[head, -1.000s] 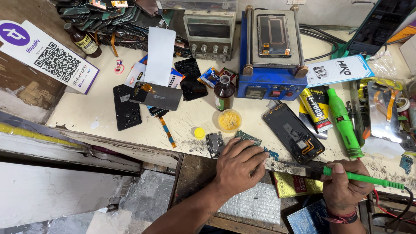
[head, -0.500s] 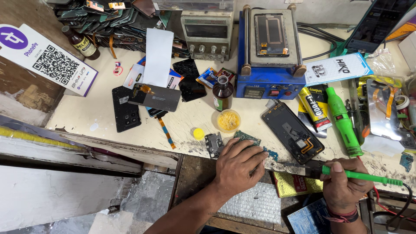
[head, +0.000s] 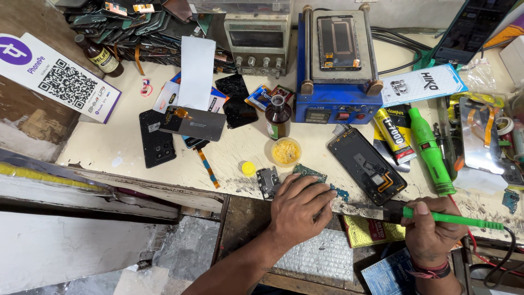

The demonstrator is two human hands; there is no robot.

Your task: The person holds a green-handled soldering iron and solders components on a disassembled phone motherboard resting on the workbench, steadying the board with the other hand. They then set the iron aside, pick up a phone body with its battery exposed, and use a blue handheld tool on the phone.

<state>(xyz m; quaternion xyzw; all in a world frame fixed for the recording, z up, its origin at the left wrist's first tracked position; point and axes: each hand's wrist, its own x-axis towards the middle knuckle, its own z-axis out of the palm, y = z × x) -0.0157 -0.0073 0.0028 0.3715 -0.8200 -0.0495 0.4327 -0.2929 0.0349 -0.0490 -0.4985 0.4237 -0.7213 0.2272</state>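
My left hand (head: 299,210) lies palm down at the bench's front edge, pressing on a small green circuit board (head: 311,172) that shows past my fingers. My right hand (head: 431,232) grips a green-handled soldering iron (head: 453,219). Its dark metal tip (head: 357,208) points left and reaches the board beside my left fingers. An opened phone body (head: 367,165) lies just behind the iron. A small grey part (head: 267,182) sits left of my left hand.
A brown bottle (head: 278,117), a yellow paste pot (head: 286,151) and its yellow cap (head: 248,168) stand behind the board. A blue heating plate (head: 338,65), a meter box (head: 256,35), dark phone panels (head: 192,123), a glue tube (head: 393,135) and a green tool (head: 431,150) crowd the bench.
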